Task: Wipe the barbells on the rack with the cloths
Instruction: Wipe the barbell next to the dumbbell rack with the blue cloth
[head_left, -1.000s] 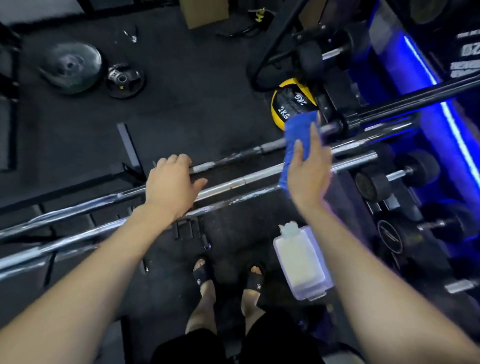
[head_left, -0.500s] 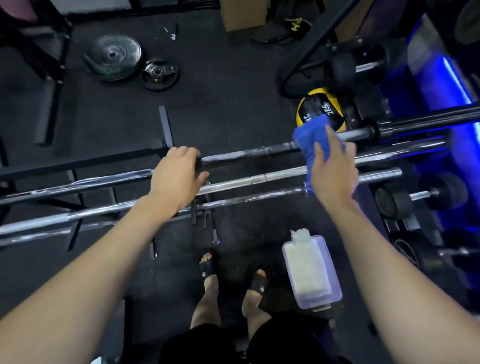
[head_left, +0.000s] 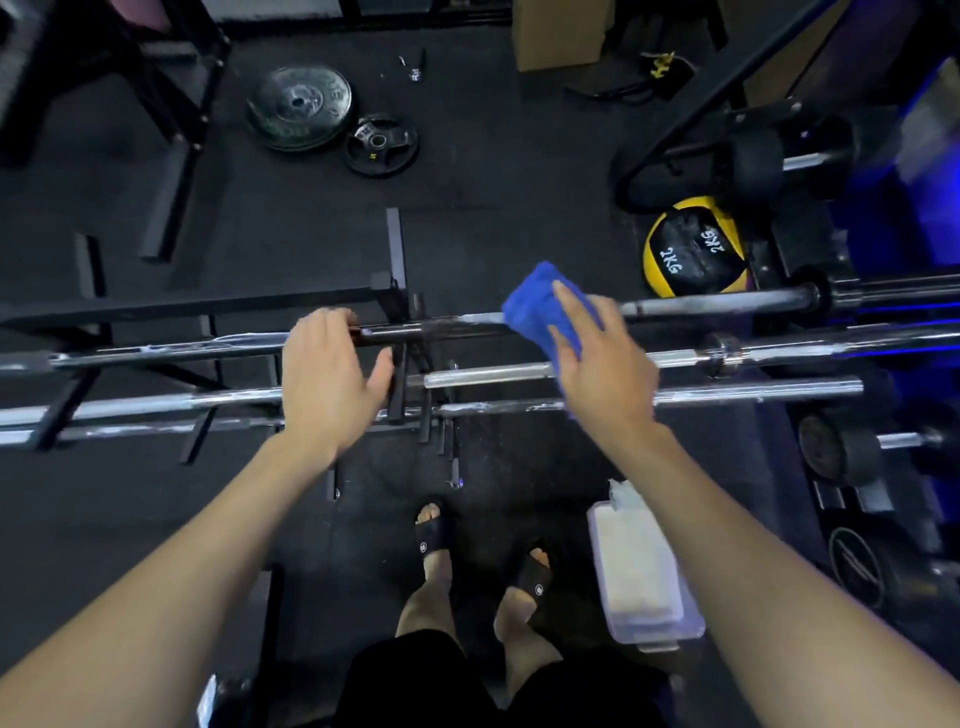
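Observation:
Several steel barbells lie side by side across a low black rack (head_left: 397, 387). The farthest, darker barbell (head_left: 717, 304) runs left to right. My left hand (head_left: 327, 379) curls its fingers over that far bar near its dark middle section. My right hand (head_left: 602, 364) presses a folded blue cloth (head_left: 535, 306) onto the same bar, just right of the middle; the cloth drapes down over the nearer chrome barbell (head_left: 488, 375) too. The fingers of my right hand lie fairly straight on the cloth. Whitish streaks show on the bars.
A clear plastic box with a white cloth (head_left: 636, 566) stands on the floor by my right foot. A yellow-black 2 kg ball (head_left: 693, 254), dumbbells (head_left: 852, 447) on the right, and weight plates (head_left: 298, 106) at the back left lie around. Black rubber flooring throughout.
My right hand has slid the blue cloth leftward along the far barbell, from its right end towards the middle. My left hand stays on the bar. My head has turned right.

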